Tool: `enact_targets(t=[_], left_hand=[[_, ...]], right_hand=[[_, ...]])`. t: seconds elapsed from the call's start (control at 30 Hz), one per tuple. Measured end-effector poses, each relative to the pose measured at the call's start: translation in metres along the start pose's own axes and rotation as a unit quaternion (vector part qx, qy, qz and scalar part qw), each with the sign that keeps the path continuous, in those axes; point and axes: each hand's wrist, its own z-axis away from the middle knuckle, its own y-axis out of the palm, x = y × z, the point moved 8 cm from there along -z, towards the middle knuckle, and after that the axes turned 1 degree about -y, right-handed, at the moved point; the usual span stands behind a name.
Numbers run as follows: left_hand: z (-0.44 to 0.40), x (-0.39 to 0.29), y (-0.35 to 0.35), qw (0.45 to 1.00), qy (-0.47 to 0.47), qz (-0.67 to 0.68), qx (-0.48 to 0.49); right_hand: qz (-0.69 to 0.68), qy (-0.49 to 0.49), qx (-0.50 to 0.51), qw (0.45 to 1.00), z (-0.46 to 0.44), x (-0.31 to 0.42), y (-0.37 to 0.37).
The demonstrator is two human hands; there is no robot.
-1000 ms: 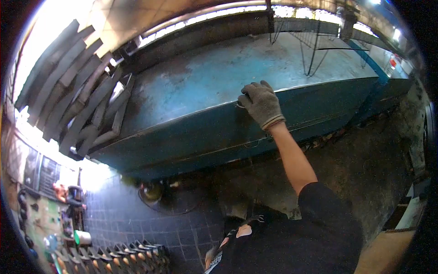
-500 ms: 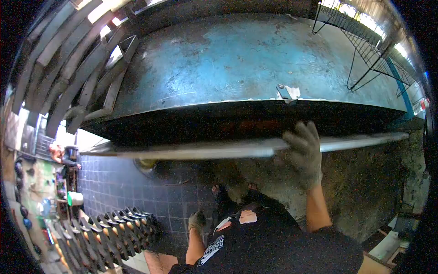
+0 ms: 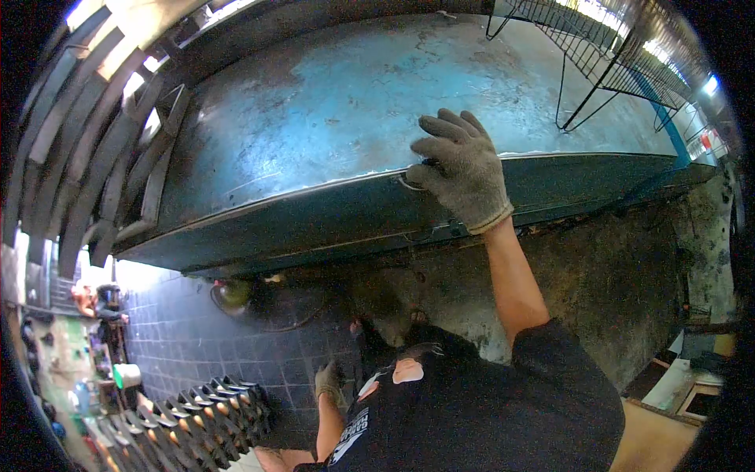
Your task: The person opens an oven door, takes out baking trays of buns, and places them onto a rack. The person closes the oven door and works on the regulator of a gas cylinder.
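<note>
A large blue metal box, apparently an oven [image 3: 354,102], fills the upper view, its paint scuffed and worn. Its front door [image 3: 314,220] now lies up against the body. My right hand [image 3: 464,169], in a grey knit glove, rests at the top front edge with fingers stretched and a little apart. It covers the spot where a small metal latch with a whitish scrap showed before. A thin ring or handle [image 3: 407,182] sticks out beside the thumb. My left hand [image 3: 329,383], also gloved, hangs low by my side, away from the oven; its fingers are too dark to read.
Stacked long metal pans [image 3: 94,149] stand at the left of the oven, and a wire rack [image 3: 602,67] sits on its right. Filled pans [image 3: 185,417] are stacked at lower left. A rounded yellowish-green object [image 3: 233,293] stands on the tiled floor [image 3: 169,315]. Another person [image 3: 98,299] is far left.
The front door has swung up, hiding the dark opening. My right hand has moved up from the door's edge to the latch area on top. The left hand still hangs low.
</note>
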Motion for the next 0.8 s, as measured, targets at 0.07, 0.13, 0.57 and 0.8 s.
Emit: enact_targets(t=[0.07,0.13,0.57,0.8], left_hand=[[0.029,-0.046,0.016,0.993,0.057,-0.084,-0.058],[0.039,-0.06,0.029,0.997,0.044,-0.038,-0.049],[0.017,-0.072,0.04,0.996,0.069,0.05,0.014],[0.023,-0.133,0.029,0.976,0.163,-0.141,-0.013]], right_hand=[[-0.023,0.079,0.005,0.997,-0.003,-0.006,0.004],[-0.035,0.096,-0.027,0.994,0.004,-0.001,0.013],[-0.34,0.471,0.08,0.81,0.202,-0.004,0.103],[0.161,0.186,0.506,0.827,0.388,-0.113,0.272]])
